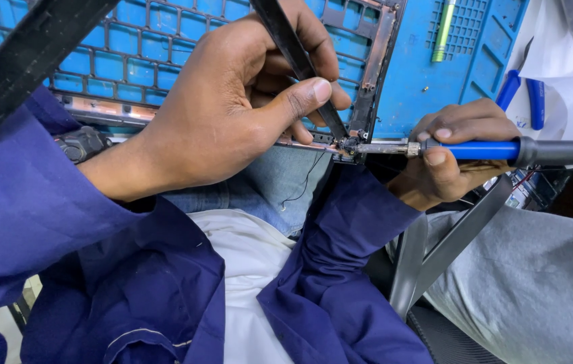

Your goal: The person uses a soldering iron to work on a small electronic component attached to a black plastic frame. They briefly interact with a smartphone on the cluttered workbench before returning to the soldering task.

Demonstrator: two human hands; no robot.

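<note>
My left hand [232, 101] is closed on black tweezers [300, 57], whose tips press down on a small part at the near corner of a dark metal frame [370, 74]. My right hand [451, 158] grips a soldering iron with a blue and black handle [529, 151]. Its metal tip [380, 147] points left and meets the same corner spot [349, 145], right beside the tweezer tips. The frame lies on a blue work mat [421, 81]. A thin black wire [300, 185] hangs down from the corner.
A green pen-like tool [444, 30] lies on the mat at the top right. Blue-handled pliers [522, 94] rest on white paper at the right. A dark bar [23, 57] crosses the top left. My blue sleeves and lap fill the lower view.
</note>
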